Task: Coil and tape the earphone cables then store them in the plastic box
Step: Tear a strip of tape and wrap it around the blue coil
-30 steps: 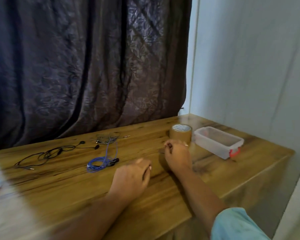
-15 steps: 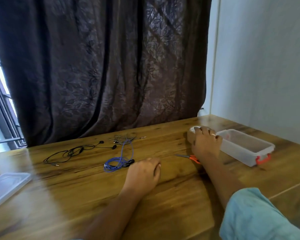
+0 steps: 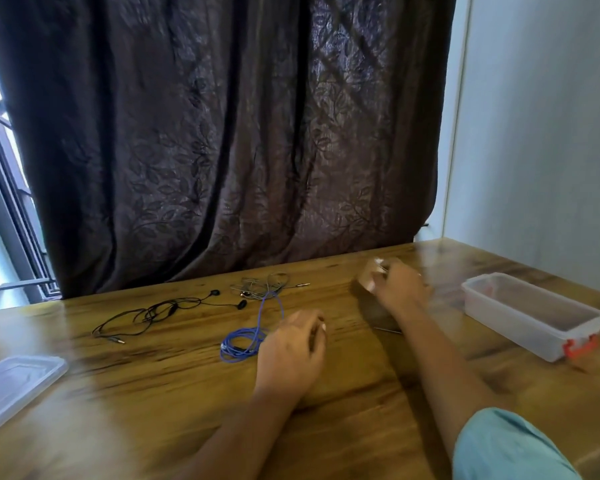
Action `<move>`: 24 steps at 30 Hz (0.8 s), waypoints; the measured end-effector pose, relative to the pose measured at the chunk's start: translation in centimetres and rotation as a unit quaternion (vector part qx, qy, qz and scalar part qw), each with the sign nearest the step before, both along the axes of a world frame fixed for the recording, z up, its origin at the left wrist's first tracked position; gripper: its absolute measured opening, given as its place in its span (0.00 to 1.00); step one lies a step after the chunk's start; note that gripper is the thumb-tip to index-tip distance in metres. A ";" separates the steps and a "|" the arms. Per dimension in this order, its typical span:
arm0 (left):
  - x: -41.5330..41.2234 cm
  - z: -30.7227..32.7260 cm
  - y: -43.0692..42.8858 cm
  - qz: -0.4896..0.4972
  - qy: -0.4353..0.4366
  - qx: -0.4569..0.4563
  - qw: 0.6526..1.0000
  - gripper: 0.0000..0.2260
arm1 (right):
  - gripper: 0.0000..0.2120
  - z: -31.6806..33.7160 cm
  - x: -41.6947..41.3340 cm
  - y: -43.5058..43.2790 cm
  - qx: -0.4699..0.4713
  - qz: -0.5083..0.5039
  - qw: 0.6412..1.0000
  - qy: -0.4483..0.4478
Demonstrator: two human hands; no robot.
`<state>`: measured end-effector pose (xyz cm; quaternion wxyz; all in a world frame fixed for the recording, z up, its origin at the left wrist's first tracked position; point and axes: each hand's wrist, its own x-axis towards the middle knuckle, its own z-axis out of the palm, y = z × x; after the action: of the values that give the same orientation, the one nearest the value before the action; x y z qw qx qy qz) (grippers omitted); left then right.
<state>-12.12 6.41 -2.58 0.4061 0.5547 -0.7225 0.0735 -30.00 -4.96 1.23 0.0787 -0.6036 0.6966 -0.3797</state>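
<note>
Right hand (image 3: 400, 289): fingers curled round the tape roll (image 3: 368, 281) at the far middle-right of the bench (image 3: 361, 427). Both were motion-blurred, so you could not tell whether the roll sat on the wood or was lifted.

Left hand (image 3: 291, 351): lay knuckles-up on the bench, fingers loosely bent and holding nothing. It was just right of the blue earphone cable (image 3: 243, 344); contact could not be made out.

Blue cable: partly looped, with one strand trailing far toward the grey earphones (image 3: 264, 285), which lay tangled near the curtain (image 3: 222, 133). No tape showed on it. The black earphones (image 3: 160, 313) lay loose to the left, uncoiled.

The plastic box (image 3: 534, 313) stood lidless at the right and looked bare inside. Its lid (image 3: 11, 382) lay at the near left.

Step, as judged: fetching tape for the blue coil, early in the task. Next you needed to bring the roll beside the coil, find its free end and draw off a short strip, with the left hand pinning the loops so they did not spring apart.
</note>
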 end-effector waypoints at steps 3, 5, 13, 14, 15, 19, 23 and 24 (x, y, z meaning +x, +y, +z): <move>0.0 0.1 -0.1 0.014 0.004 -0.083 0.996 0.13 | 0.07 0.8 2.0 0.6 -0.067 0.117 0.963 -0.233; 0.1 0.7 -0.1 0.022 0.034 -0.105 0.994 0.16 | 0.07 1.5 4.0 1.8 -0.073 0.203 0.907 -0.362; 1.9 2.8 0.3 -0.003 0.213 -0.042 0.976 0.34 | 0.13 2.1 8.0 5.0 -0.059 0.336 0.767 -0.544; 1.9 2.9 0.4 -0.010 0.226 -0.021 0.974 0.35 | 0.12 2.1 8.0 5.2 -0.062 0.338 0.771 -0.536; 2.0 3.0 0.4 -0.012 0.232 -0.006 0.973 0.35 | 0.11 2.0 7.9 5.1 -0.062 0.340 0.775 -0.530; 1.9 2.9 0.3 0.005 0.218 0.009 0.976 0.29 | 0.10 1.7 7.5 5.3 -0.048 0.350 0.760 -0.545; 2.5 2.8 0.0 0.036 0.234 -0.004 0.971 0.22 | 0.12 1.5 7.7 5.3 -0.012 0.396 0.766 -0.506; 2.9 2.8 -0.1 0.048 0.247 -0.009 0.968 0.20 | 0.14 1.5 7.9 5.4 0.001 0.409 0.769 -0.492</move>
<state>-9.18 6.27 0.24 0.5731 0.5861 -0.5713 -0.0401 -22.12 0.43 2.76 0.5591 -0.5622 0.2501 -0.5556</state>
